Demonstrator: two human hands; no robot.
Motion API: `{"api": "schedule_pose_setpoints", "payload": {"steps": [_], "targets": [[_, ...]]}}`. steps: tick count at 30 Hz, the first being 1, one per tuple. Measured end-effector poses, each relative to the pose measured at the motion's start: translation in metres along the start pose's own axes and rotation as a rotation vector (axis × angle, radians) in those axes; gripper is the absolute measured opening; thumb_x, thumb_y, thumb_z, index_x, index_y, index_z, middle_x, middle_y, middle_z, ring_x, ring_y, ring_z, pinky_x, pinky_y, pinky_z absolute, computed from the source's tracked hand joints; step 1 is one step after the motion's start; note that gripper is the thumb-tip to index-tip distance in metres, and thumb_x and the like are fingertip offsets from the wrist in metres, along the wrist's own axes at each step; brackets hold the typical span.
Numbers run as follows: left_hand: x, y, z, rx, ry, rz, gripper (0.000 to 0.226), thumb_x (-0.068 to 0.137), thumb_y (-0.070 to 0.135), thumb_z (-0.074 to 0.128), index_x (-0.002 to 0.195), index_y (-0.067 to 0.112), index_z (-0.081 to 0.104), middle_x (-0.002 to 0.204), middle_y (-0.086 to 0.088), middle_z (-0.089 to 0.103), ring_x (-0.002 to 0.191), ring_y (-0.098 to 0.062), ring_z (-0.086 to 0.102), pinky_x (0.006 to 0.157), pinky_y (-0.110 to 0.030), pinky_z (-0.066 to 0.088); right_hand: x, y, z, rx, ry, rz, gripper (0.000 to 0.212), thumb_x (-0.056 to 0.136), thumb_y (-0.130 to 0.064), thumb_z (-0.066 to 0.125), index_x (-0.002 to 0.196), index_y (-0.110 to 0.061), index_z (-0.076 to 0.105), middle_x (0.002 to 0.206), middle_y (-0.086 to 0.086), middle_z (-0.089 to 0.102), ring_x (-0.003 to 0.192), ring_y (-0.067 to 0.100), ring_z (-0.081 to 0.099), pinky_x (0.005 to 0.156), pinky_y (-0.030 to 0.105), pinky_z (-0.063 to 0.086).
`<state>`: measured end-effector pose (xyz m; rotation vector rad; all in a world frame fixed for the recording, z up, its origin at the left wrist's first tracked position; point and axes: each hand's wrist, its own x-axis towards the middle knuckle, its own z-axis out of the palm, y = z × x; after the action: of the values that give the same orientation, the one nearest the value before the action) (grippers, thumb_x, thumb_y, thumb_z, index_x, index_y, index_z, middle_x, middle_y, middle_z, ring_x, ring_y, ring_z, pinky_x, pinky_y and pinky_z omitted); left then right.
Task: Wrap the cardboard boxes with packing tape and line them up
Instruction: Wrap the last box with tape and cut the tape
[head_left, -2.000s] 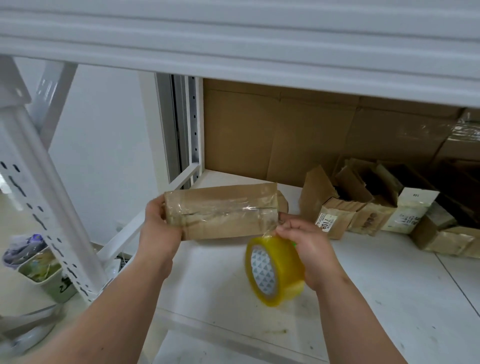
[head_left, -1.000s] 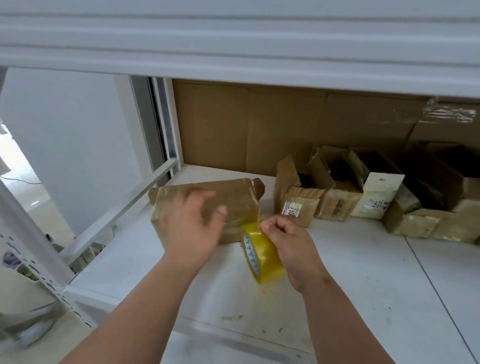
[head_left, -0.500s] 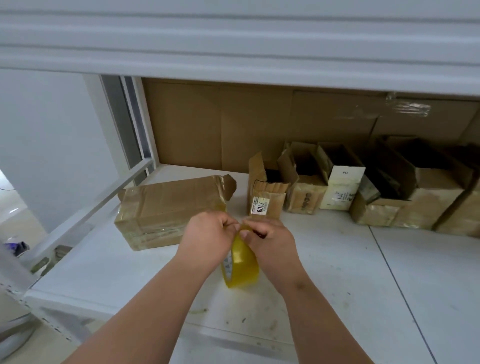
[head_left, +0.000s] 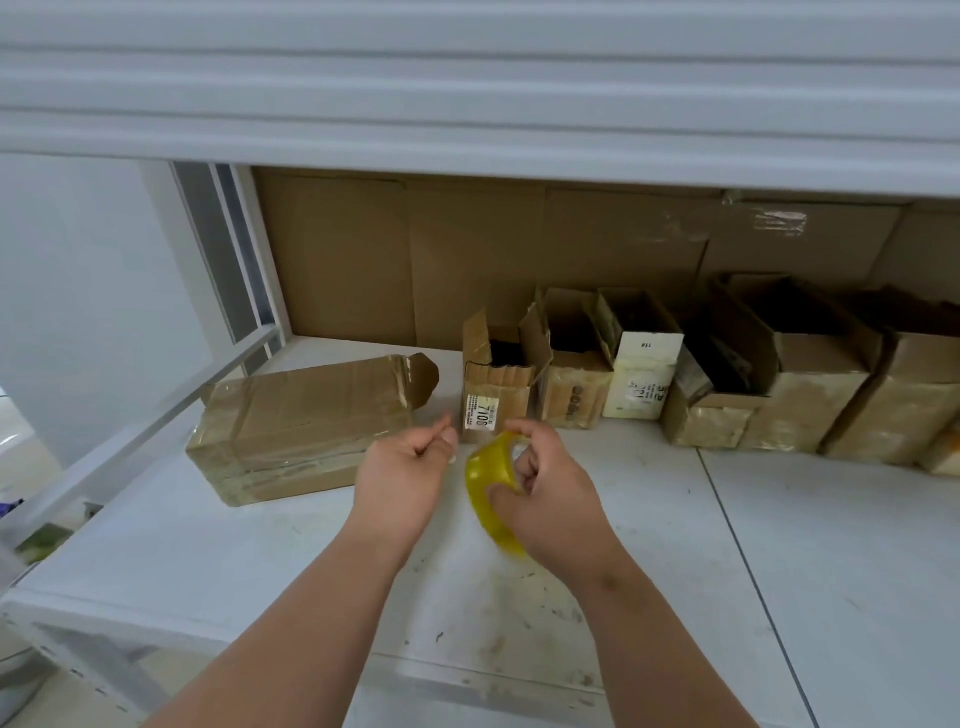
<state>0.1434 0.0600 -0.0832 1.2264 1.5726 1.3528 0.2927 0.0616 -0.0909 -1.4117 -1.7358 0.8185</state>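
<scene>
A long cardboard box (head_left: 301, 426) wrapped in clear tape lies on its side on the white shelf (head_left: 779, 571), at the left. In front of me my right hand (head_left: 550, 499) grips a yellow roll of packing tape (head_left: 491, 493), held on edge above the shelf. My left hand (head_left: 405, 473) hovers just left of the roll, fingers curled and thumb against forefinger. Whether a clear strip of tape is pinched there I cannot tell. Neither hand touches the box.
Several small open cardboard boxes (head_left: 571, 374) stand in a row along the back, from the middle to the right edge. Flat cardboard sheets (head_left: 467, 249) line the rear wall. An upper shelf beam (head_left: 467, 104) hangs overhead. A white upright (head_left: 223, 249) and rail bound the left side.
The wrapped box went from both hands down onto the shelf at the left. My left hand joined the roll, then drew slightly away to the left. The view turned right.
</scene>
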Motion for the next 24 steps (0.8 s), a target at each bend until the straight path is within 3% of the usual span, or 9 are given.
{"api": "schedule_pose_setpoints", "payload": {"steps": [2, 5, 8, 11, 15, 18, 20, 22, 24], "targets": [[0.0, 0.002, -0.006, 0.17, 0.064, 0.061, 0.033, 0.1, 0.025, 0.056, 0.133, 0.029, 0.061, 0.123, 0.018, 0.059, 0.115, -0.005, 0.056, 0.098, -0.022, 0.04, -0.002, 0.003, -0.002, -0.224, 0.008, -0.032, 0.056, 0.086, -0.015, 0.061, 0.137, -0.032, 0.045, 0.091, -0.014, 0.052, 0.088, 0.011, 0.055, 0.076, 0.027, 0.047], [0.005, -0.001, -0.022, 0.43, 0.178, 0.191, 0.04, 0.097, 0.02, 0.056, 0.136, 0.025, 0.059, 0.128, 0.004, 0.062, 0.109, -0.025, 0.06, 0.099, -0.034, 0.046, -0.001, 0.007, 0.001, -0.426, -0.053, 0.002, 0.053, 0.089, -0.022, 0.059, 0.138, -0.031, 0.042, 0.122, -0.004, 0.06, 0.112, 0.02, 0.058, 0.096, 0.033, 0.048], [0.013, -0.007, -0.04, 0.576, 0.271, 0.196, 0.04, 0.092, 0.015, 0.058, 0.132, 0.021, 0.064, 0.134, -0.006, 0.06, 0.119, -0.033, 0.05, 0.1, -0.038, 0.039, -0.001, 0.007, 0.014, -0.57, -0.174, 0.046, 0.043, 0.089, -0.036, 0.061, 0.13, -0.032, 0.049, 0.12, -0.005, 0.061, 0.113, 0.019, 0.057, 0.099, 0.033, 0.043], [0.018, -0.012, -0.063, 0.59, 0.378, 0.096, 0.042, 0.092, 0.017, 0.057, 0.134, 0.021, 0.061, 0.141, -0.006, 0.054, 0.129, -0.032, 0.04, 0.107, -0.04, 0.033, 0.005, 0.0, 0.025, -0.698, -0.069, 0.044, 0.036, 0.089, -0.051, 0.054, 0.118, -0.031, 0.06, 0.12, -0.004, 0.054, 0.115, 0.02, 0.049, 0.102, 0.038, 0.037], [0.028, -0.021, -0.096, 0.536, 0.556, -0.02, 0.054, 0.091, 0.024, 0.062, 0.143, 0.019, 0.05, 0.153, -0.009, 0.04, 0.14, -0.035, 0.029, 0.114, -0.047, 0.025, 0.022, -0.022, 0.042, -0.394, 0.029, 0.017, 0.038, 0.098, -0.038, 0.05, 0.134, -0.024, 0.057, 0.137, 0.001, 0.049, 0.127, 0.019, 0.044, 0.106, 0.033, 0.037], [0.039, -0.026, -0.12, 0.42, 0.63, -0.111, 0.063, 0.094, 0.028, 0.059, 0.151, 0.013, 0.037, 0.158, -0.013, 0.03, 0.145, -0.035, 0.021, 0.118, -0.046, 0.016, 0.037, -0.036, 0.068, -0.137, -0.029, 0.057, 0.047, 0.101, -0.034, 0.05, 0.146, -0.021, 0.045, 0.15, 0.004, 0.043, 0.137, 0.02, 0.041, 0.115, 0.033, 0.032], [0.047, -0.029, -0.135, 0.287, 0.61, -0.215, 0.063, 0.098, 0.032, 0.053, 0.152, 0.009, 0.031, 0.157, -0.014, 0.03, 0.145, -0.034, 0.023, 0.116, -0.043, 0.02, 0.045, -0.043, 0.086, -0.004, -0.09, 0.116, 0.054, 0.102, -0.035, 0.048, 0.153, -0.023, 0.034, 0.156, 0.002, 0.037, 0.142, 0.021, 0.036, 0.116, 0.034, 0.029], [0.053, -0.034, -0.146, 0.1, 0.553, -0.294, 0.049, 0.102, 0.034, 0.046, 0.144, 0.01, 0.043, 0.143, -0.01, 0.047, 0.13, -0.033, 0.044, 0.099, -0.037, 0.036, 0.053, -0.05, 0.1, 0.124, -0.14, 0.187, 0.058, 0.103, -0.037, 0.047, 0.155, -0.028, 0.026, 0.156, 0.001, 0.037, 0.142, 0.023, 0.036, 0.11, 0.032, 0.03], [0.057, -0.042, -0.153, 0.05, 0.509, -0.293, 0.031, 0.104, 0.031, 0.04, 0.123, 0.014, 0.057, 0.121, -0.007, 0.06, 0.096, -0.024, 0.056, 0.078, -0.033, 0.042, 0.062, -0.051, 0.111, 0.163, -0.104, 0.211, 0.055, 0.102, -0.039, 0.047, 0.153, -0.031, 0.03, 0.15, 0.003, 0.044, 0.137, 0.025, 0.042, 0.109, 0.035, 0.034]]}}
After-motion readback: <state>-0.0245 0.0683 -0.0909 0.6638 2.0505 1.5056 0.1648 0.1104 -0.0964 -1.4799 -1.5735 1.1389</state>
